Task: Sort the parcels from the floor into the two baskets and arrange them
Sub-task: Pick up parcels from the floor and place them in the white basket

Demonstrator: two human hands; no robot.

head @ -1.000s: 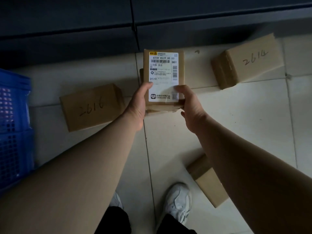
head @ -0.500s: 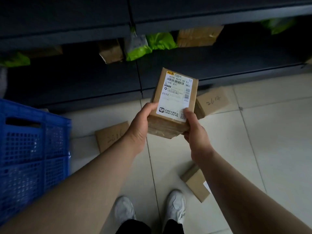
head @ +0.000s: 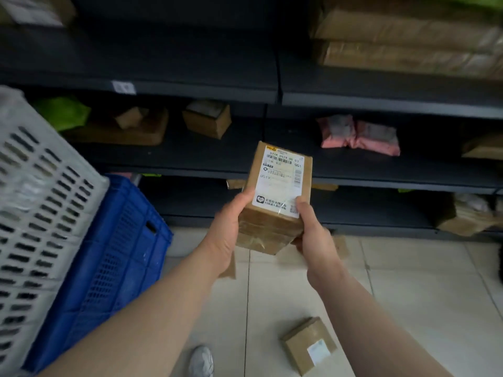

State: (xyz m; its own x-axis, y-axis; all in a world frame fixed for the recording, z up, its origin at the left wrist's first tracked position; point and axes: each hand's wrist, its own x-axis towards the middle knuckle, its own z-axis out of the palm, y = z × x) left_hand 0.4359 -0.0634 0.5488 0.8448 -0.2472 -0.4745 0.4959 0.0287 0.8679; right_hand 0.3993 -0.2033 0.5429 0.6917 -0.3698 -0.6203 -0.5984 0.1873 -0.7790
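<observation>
My left hand (head: 226, 236) and right hand (head: 314, 240) clasp the white-labelled brown cardboard parcel (head: 275, 224) by its near end. I should read its code, then pick a basket to the left of my hands: the blue plastic basket (head: 117, 257) or the pale slotted basket (head: 40, 202).

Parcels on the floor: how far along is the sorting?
Done: unclear; the insides of the white basket and blue basket are hidden. In hand: a labelled box, gripped by the left hand and right hand. Left: a small parcel lies on the floor tiles, so sorting isn't finished.
</observation>
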